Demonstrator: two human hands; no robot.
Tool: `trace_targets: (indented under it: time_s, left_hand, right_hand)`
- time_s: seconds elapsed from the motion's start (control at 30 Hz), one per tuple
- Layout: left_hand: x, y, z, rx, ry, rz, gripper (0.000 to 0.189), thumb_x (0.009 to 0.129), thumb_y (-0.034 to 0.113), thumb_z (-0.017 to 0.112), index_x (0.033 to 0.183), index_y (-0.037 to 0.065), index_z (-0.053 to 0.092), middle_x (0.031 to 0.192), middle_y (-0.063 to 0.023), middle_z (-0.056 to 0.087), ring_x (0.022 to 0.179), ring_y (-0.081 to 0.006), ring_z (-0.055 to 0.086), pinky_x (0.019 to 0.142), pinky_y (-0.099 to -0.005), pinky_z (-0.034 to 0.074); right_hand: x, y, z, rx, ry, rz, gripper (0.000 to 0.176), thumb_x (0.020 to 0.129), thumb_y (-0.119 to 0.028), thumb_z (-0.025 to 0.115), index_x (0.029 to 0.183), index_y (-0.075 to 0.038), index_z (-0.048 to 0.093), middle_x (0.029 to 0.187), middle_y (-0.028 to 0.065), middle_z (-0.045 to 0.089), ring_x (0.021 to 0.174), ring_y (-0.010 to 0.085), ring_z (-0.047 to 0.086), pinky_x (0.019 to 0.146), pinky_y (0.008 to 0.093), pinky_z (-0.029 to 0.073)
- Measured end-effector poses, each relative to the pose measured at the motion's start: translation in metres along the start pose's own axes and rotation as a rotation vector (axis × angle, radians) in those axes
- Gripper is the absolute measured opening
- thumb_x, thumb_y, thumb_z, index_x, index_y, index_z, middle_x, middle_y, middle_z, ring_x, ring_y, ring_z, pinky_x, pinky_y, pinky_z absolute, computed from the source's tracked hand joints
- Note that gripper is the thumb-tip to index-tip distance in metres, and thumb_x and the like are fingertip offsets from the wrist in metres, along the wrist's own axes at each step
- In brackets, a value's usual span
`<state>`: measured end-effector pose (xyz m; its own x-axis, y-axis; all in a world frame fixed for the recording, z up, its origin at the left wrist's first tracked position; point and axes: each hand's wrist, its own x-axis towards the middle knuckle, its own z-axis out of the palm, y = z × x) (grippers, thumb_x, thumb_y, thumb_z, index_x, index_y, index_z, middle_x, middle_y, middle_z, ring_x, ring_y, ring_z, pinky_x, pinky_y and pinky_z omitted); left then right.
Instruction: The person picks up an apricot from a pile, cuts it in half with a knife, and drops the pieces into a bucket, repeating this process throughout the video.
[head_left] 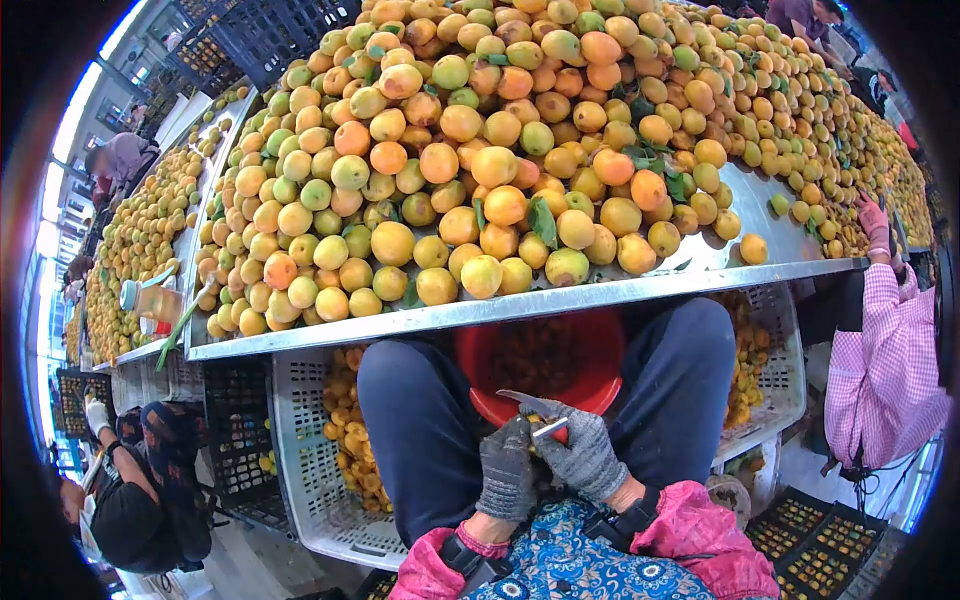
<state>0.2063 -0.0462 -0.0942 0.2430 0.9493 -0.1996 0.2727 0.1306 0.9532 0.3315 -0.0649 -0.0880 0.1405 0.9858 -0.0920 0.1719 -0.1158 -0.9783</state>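
My left hand, in a grey knit glove, is closed around a small fruit that is mostly hidden between the two gloves. My right hand, also gloved, grips a small knife whose blade points up and to the left over the fruit. Both hands sit above my lap, just in front of a red bowl that rests between my knees and holds dark pieces. A big heap of yellow and orange apricots lies on the metal table right above the bowl.
White plastic crates of fruit stand under the table on both sides of my legs. A person in a pink checked sleeve works at the right, another person crouches at lower left. A second fruit table stands at left.
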Motion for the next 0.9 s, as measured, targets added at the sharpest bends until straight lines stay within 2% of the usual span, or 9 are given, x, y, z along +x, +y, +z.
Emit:
trace_targets:
  time_s: [0.1,0.2,0.3,0.4,0.47,0.53,0.6,0.7,0.9]
  left_hand:
    - [-0.004,-0.011,0.002,-0.363,0.003,-0.219,0.023,0.082,0.010,0.059,0.103,0.001,0.062,0.086,-0.0183,0.066,0.081,-0.0302,0.066,0.069,-0.0345,0.052]
    - [-0.005,-0.015,0.006,-0.140,0.067,0.066,0.024,0.085,0.012,0.059,0.106,0.001,0.060,0.089,-0.0146,0.066,0.081,-0.0262,0.066,0.069,-0.0330,0.051]
    - [0.000,-0.015,0.000,-0.057,-0.015,-0.028,0.022,0.090,0.016,0.056,0.106,0.001,0.059,0.092,-0.0079,0.066,0.079,-0.0190,0.064,0.069,-0.0324,0.051]
    - [0.002,-0.001,-0.005,0.427,-0.036,0.244,0.027,0.097,0.019,0.047,0.109,-0.001,0.060,0.098,-0.0074,0.066,0.085,-0.0154,0.061,0.075,-0.0315,0.049]
    - [0.006,0.005,0.005,-0.592,0.055,-0.245,0.033,0.100,0.025,0.043,0.115,0.001,0.059,0.104,-0.0073,0.065,0.091,-0.0151,0.060,0.080,-0.0305,0.048]
    - [0.009,0.008,0.003,-0.571,0.039,-0.210,0.036,0.100,0.028,0.041,0.118,0.001,0.058,0.106,-0.0092,0.065,0.095,-0.0154,0.059,0.084,-0.0296,0.047]
    - [0.012,0.007,0.002,-0.287,0.123,-0.016,0.036,0.101,0.027,0.040,0.118,0.001,0.057,0.106,-0.0088,0.064,0.097,-0.0153,0.059,0.085,-0.0297,0.046]
    - [0.009,0.004,0.007,-0.467,0.130,-0.126,0.034,0.100,0.025,0.041,0.119,0.002,0.056,0.106,-0.0090,0.063,0.098,-0.0159,0.059,0.086,-0.0301,0.046]
    - [0.003,0.003,0.004,-0.328,0.112,-0.013,0.031,0.099,0.021,0.042,0.120,0.001,0.055,0.106,-0.0099,0.063,0.097,-0.0163,0.060,0.085,-0.0312,0.047]
  right_hand:
    - [0.001,0.004,0.003,-0.053,-0.007,0.012,0.040,0.079,-0.018,0.070,0.114,-0.001,0.060,0.098,0.0204,0.066,0.092,0.0342,0.066,0.079,0.0376,0.052]
    - [0.002,0.001,0.005,-0.043,0.027,-0.044,0.035,0.082,-0.013,0.062,0.115,-0.002,0.061,0.099,0.0172,0.067,0.090,0.0294,0.067,0.078,0.0343,0.052]
    - [0.003,-0.004,0.004,-0.027,0.042,-0.042,0.031,0.085,-0.014,0.062,0.114,-0.002,0.061,0.098,0.0123,0.068,0.086,0.0242,0.068,0.076,0.0325,0.052]
    - [0.007,-0.004,0.003,0.122,0.081,0.014,0.033,0.086,-0.018,0.065,0.114,-0.003,0.061,0.095,0.0139,0.068,0.086,0.0234,0.068,0.076,0.0322,0.052]
    - [0.007,-0.006,-0.002,0.203,0.089,0.193,0.033,0.087,-0.018,0.066,0.116,-0.004,0.060,0.100,0.0106,0.067,0.086,0.0137,0.065,0.076,0.0294,0.052]
    - [0.008,-0.012,-0.003,0.335,0.197,0.230,0.035,0.085,-0.017,0.068,0.116,-0.004,0.059,0.104,0.0096,0.065,0.088,0.0089,0.061,0.075,0.0280,0.052]
    - [0.006,-0.016,-0.001,0.262,0.157,0.146,0.039,0.082,-0.018,0.072,0.116,-0.004,0.059,0.104,0.0112,0.065,0.090,0.0134,0.063,0.076,0.0298,0.052]
    - [0.002,-0.006,0.004,-0.121,0.141,0.127,0.046,0.077,-0.027,0.077,0.114,-0.005,0.060,0.103,0.0150,0.064,0.090,0.0283,0.066,0.077,0.0357,0.052]
    - [-0.001,-0.002,0.001,-0.062,0.065,0.122,0.040,0.079,-0.028,0.074,0.110,-0.004,0.062,0.091,0.0171,0.067,0.084,0.0328,0.067,0.072,0.0368,0.052]
